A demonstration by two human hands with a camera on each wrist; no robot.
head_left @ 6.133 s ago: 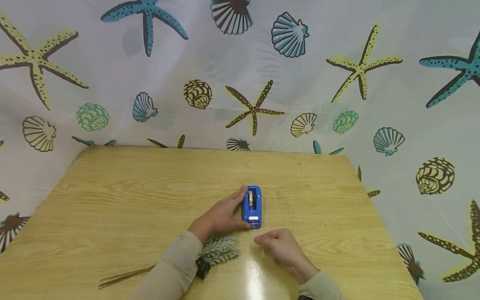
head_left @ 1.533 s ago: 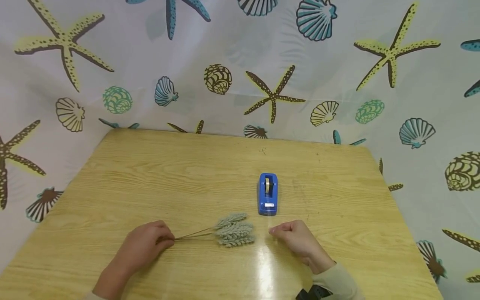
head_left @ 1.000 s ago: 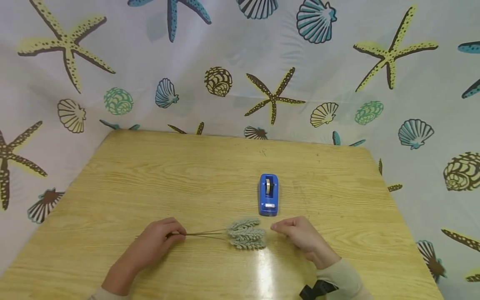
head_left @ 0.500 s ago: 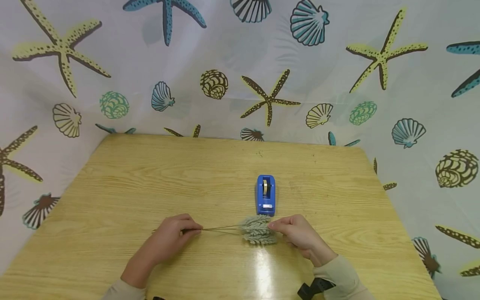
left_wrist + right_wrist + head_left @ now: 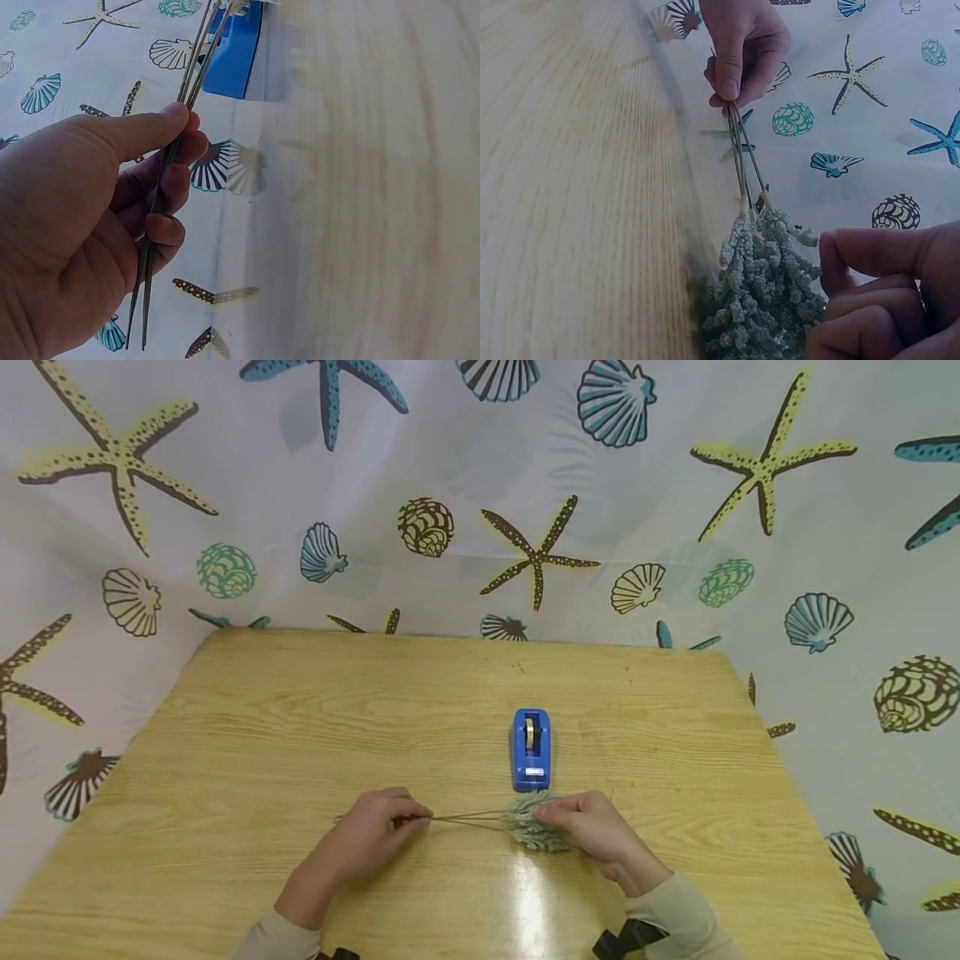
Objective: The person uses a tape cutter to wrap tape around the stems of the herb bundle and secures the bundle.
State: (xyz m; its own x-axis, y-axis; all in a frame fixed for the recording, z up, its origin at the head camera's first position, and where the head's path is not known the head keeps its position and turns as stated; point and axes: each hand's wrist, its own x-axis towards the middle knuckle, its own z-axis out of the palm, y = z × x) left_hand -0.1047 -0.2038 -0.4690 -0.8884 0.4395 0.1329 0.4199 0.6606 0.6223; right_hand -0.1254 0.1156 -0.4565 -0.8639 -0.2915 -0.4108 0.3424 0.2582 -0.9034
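My left hand (image 5: 367, 833) grips a small bunch of flower stems (image 5: 472, 817) with thin brown stalks and fuzzy grey-green heads (image 5: 754, 292). In the left wrist view the stalks (image 5: 196, 67) pass under the thumb and along the curled fingers, their lower ends free. My right hand (image 5: 596, 833) has thumb and forefinger pinched together over the flower heads, its other fingers curled. An earlier head frame shows a faint strip of clear tape at these fingertips; now it is too faint to make out. The blue tape dispenser (image 5: 531, 762) stands just behind the heads.
A wooden table (image 5: 315, 718) lies under both hands. Behind and beside it hangs a white curtain (image 5: 450, 452) printed with starfish and shells. A black strap (image 5: 633, 937) shows at my right wrist.
The left hand let go of the dispenser, took the flower stems by their stalks and carried them right. Their heads now lie under the right hand's fingertips, which stayed nearly still beside the dispenser.
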